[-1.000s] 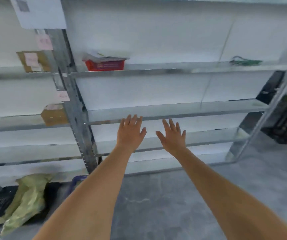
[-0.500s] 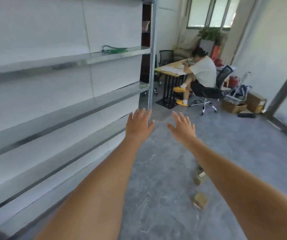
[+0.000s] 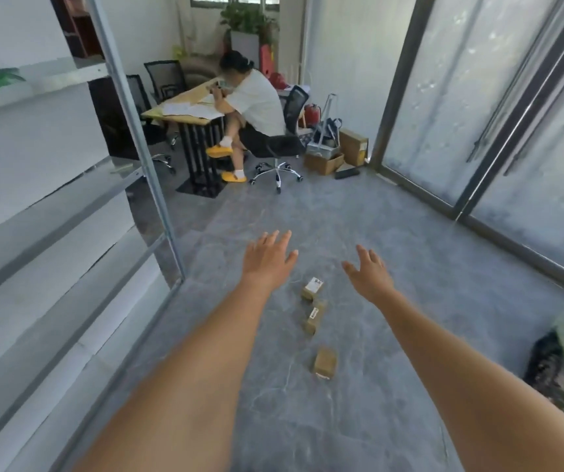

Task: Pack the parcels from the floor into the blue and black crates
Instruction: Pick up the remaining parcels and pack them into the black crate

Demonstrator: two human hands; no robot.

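Hands, left point(image 3: 267, 264) and right point(image 3: 370, 275), spread wide and empty above three floor parcels point(image 3: 315, 316), apparently readying a pickup.

Brown parcels point(image 3: 324, 362) on grey marbled floor point(image 3: 358, 420)

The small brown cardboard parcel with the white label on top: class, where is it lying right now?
In the head view, the small brown cardboard parcel with the white label lies on the grey floor, farthest in a row of three parcels, between the left hand and right hand.
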